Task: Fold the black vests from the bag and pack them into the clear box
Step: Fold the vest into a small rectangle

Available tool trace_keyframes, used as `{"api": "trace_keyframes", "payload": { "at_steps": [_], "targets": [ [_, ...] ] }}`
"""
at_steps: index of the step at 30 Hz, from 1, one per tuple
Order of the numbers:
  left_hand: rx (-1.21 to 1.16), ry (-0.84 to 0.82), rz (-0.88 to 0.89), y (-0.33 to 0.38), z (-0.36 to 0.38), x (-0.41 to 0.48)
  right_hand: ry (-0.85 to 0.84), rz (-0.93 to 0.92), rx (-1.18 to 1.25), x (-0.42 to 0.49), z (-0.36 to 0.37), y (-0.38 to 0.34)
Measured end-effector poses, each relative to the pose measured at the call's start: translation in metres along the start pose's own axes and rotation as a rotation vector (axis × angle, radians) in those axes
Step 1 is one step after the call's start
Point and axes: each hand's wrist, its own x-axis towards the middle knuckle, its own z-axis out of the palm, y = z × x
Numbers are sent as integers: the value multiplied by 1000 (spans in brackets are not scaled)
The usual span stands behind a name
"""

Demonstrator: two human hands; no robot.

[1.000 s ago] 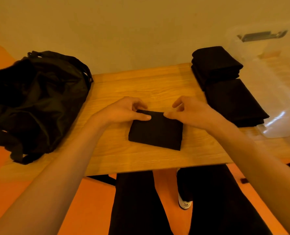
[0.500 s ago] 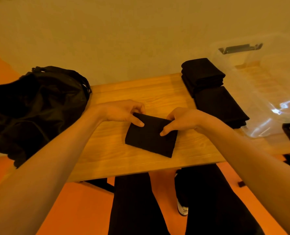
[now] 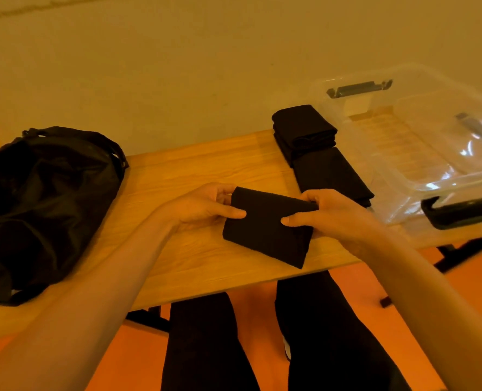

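Fingers curled, our left hand (image 3: 203,211) and right hand (image 3: 335,215) pinch the folded black fabric vest (image 3: 265,232) at mid-frame. Carried loosely to the clear plastic box (image 3: 409,153), it may unfold.

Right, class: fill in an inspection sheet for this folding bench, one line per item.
Surface: wooden table, bare grain between bag and vests.
Job's things: folded vest held in both hands; far stack and near stack of folded vests beside the clear box, which looks empty; black bag at left.
Clutter: nothing seen.
Grippers: left hand and right hand each pinch one end of the vest.
Cables: nothing seen.
Surroundings: plain wall behind, orange floor below.
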Motion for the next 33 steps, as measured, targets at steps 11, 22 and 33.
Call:
{"api": "trace_keyframes", "payload": {
  "at_steps": [11, 22, 33],
  "targets": [
    [121, 253, 253, 73, 59, 69, 723, -123, 631, -36, 5, 17],
    [420, 359, 367, 109, 84, 119, 988, -70, 1117, -22, 5, 13],
    [856, 505, 591, 91, 95, 143, 1091, 50, 1061, -2, 3, 25]
  ]
}}
